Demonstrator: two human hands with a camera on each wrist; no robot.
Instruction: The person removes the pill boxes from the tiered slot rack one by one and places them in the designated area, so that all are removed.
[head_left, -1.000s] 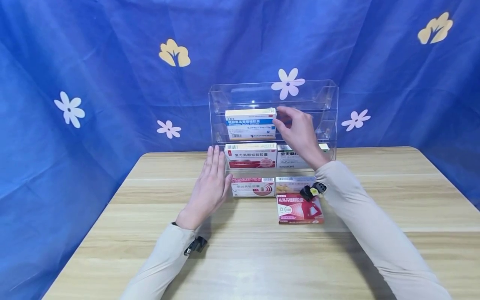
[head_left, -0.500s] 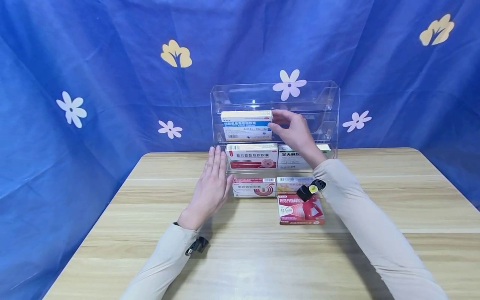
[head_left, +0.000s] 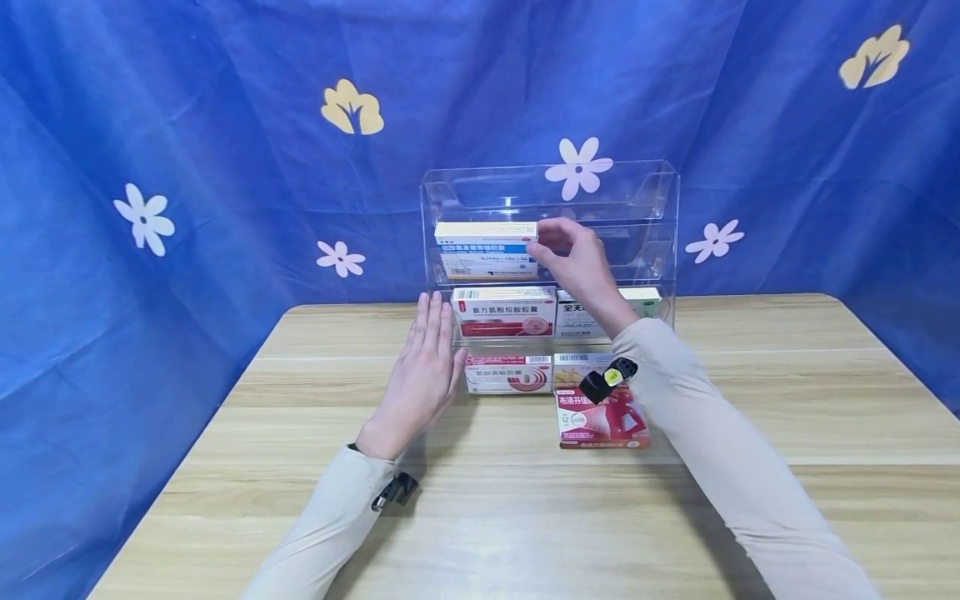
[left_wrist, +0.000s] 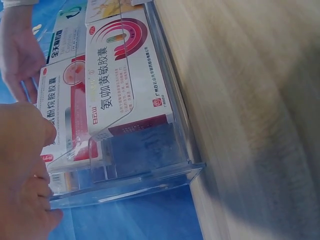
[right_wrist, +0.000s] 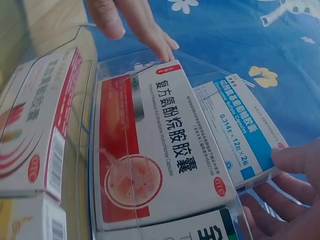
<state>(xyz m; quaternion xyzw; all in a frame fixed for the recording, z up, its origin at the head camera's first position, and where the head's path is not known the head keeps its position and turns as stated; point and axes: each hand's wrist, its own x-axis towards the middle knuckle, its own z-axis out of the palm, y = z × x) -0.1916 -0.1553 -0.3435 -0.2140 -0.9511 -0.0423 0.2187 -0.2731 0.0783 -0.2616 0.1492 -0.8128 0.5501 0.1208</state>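
Note:
My right hand (head_left: 579, 260) pinches the right end of a white and blue medicine box (head_left: 487, 257), thumb on its front face in the right wrist view. The box stands in the left part of the third tier of a clear acrylic display rack (head_left: 670, 221). Lying along the rack's left side, my left hand (head_left: 415, 375) has its fingers straight and holds nothing. Directly below the blue box stands a white and red medicine box (right_wrist: 150, 145), beside a white and green one (head_left: 643, 297) partly covered by my right wrist.
On the lowest tier stand a white and red capsule box (left_wrist: 125, 75) and a yellowish one (head_left: 570, 368). A red medicine box (head_left: 592, 423) lies in front of the rack on the wooden table (head_left: 480, 517). Behind hangs a blue patterned cloth (head_left: 247, 150).
My right hand has slid the white and blue box leftward along its tier, toward the rack's left side. The left hand stays in place against the rack.

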